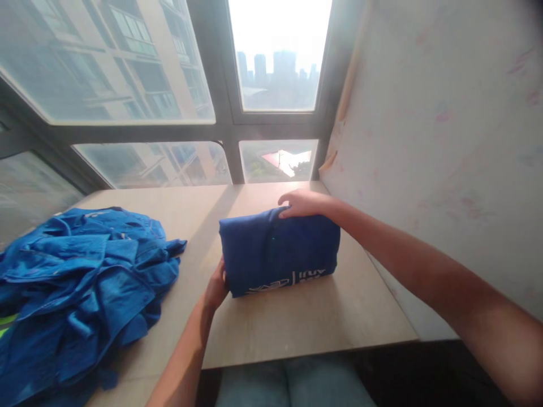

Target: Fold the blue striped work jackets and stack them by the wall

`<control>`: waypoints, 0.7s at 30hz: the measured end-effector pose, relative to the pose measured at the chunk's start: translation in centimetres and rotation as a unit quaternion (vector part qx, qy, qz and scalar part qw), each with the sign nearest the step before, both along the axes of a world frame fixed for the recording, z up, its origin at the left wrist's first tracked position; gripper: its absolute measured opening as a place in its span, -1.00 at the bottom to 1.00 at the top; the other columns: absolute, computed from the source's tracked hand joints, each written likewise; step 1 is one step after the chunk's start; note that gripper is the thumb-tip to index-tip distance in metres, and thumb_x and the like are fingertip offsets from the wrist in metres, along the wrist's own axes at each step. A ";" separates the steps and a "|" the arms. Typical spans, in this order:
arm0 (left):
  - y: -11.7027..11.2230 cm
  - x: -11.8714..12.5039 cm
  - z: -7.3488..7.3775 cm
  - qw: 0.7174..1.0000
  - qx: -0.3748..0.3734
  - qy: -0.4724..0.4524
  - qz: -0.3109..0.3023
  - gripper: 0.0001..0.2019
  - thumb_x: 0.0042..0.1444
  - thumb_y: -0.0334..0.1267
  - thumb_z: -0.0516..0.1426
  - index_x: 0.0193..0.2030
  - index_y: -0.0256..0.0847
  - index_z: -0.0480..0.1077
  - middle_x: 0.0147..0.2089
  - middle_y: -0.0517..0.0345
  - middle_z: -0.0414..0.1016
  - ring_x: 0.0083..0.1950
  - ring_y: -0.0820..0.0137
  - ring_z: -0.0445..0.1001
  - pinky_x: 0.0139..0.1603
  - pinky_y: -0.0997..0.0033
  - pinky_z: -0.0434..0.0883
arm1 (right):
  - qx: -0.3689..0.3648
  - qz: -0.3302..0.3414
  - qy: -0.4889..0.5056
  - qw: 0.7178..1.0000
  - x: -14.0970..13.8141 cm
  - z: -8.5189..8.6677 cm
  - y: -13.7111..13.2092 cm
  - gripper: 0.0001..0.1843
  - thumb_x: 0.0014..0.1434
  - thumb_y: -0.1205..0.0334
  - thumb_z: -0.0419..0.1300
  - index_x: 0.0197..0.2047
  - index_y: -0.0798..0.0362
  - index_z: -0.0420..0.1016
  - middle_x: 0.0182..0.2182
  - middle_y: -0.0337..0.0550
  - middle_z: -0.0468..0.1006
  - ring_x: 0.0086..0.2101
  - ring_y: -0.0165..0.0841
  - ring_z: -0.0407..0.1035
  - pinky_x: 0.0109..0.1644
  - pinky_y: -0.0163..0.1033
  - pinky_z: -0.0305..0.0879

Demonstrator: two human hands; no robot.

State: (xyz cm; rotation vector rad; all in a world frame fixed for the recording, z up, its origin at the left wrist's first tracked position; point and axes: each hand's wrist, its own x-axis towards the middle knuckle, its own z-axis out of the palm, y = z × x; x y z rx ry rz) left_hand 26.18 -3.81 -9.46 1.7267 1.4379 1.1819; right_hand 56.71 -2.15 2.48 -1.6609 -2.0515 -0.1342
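Observation:
A dark blue folded garment (254, 249) stands on its edge on the pale wooden tabletop (271, 333), with white lettering upside down along its lower front. My left hand (217, 285) grips its lower left end, and most of those fingers are hidden beside and behind the cloth. Over the top edge, right of the middle, lies my right hand (306, 203), its thumb and fingers closed on the fabric. Off to the left, a loose heap of brighter blue clothes (89, 265) lies crumpled, with a yellow-green strip showing at its left side.
Behind the tabletop rises a window with grey frames (231, 133), and buildings show through the glass. A white wall (445, 169) with faint pink marks runs along the right side. The table's front edge is just before my legs (292, 381).

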 end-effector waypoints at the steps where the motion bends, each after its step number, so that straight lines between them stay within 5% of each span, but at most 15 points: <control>1: 0.2 0.3 -0.3 1.000 -0.020 -0.021 -0.012 -0.38 0.26 0.19 -0.07 0.15 -0.23 0.49 0.04 -0.08 0.61 0.20 0.04 0.48 0.25 -0.05 0.39 | 0.004 -0.009 -0.001 1.000 -0.1 -0.6 0.9 -0.50 0.42 -0.02 0.00 0.12 0.25 0.43 0.13 -0.01 0.43 0.07 -0.21 0.37 0.17 -0.04 0.29; 6: 2.5 1.9 -1.2 0.979 -0.163 -0.123 -0.027 -0.30 0.10 0.19 0.16 0.20 -0.35 0.41 0.08 -0.15 0.58 0.18 0.03 0.49 0.24 -0.01 0.39 | -0.012 -0.092 0.010 0.996 -0.4 -6.5 1.0 -0.57 0.35 -0.04 0.12 0.12 0.08 0.45 0.17 0.02 0.42 0.11 -0.17 0.34 0.22 0.04 0.25; 10: 3.8 2.4 -2.1 0.994 -0.107 -0.037 0.012 -0.44 0.16 0.06 0.15 0.19 -0.28 0.40 0.19 -0.12 0.50 0.20 0.09 0.47 0.29 0.01 0.33 | -0.037 -0.135 0.025 0.990 0.5 -12.1 -0.9 -0.56 0.39 0.02 -0.01 0.16 0.09 0.45 0.19 0.09 0.41 0.12 -0.16 0.31 0.22 -0.02 0.24; 14: 2.6 3.5 -2.5 0.993 -0.078 0.062 0.059 -0.53 0.30 -0.05 -0.01 0.22 -0.27 0.36 0.19 -0.14 0.49 0.19 0.11 0.47 0.25 0.05 0.37 | -0.019 -0.211 0.117 0.970 1.7 -16.3 -2.6 -0.45 0.38 -0.01 -0.07 0.28 0.11 0.34 0.15 0.16 0.44 0.07 -0.15 0.35 0.15 -0.02 0.30; 18: 0.3 4.5 -2.6 0.957 0.002 0.250 0.149 -0.46 0.31 -0.17 -0.03 0.39 -0.30 0.18 0.32 -0.28 0.34 0.33 -0.06 0.30 0.28 -0.14 0.28 | 0.003 -0.207 0.114 0.972 2.3 -17.6 -3.9 -0.44 0.38 -0.02 -0.08 0.29 0.11 0.32 0.12 0.17 0.45 0.10 -0.11 0.33 0.14 0.02 0.30; 21: 0.2 4.0 -3.6 0.948 0.050 0.301 0.095 -0.48 0.30 -0.28 -0.05 0.38 -0.20 0.23 0.42 -0.17 0.20 0.43 0.00 0.16 0.37 -0.15 0.18 | 0.006 -0.221 0.044 0.974 1.6 -16.5 -4.6 -0.49 0.39 0.08 -0.06 0.28 0.14 0.35 0.23 0.23 0.35 0.20 -0.01 0.22 0.19 0.10 0.23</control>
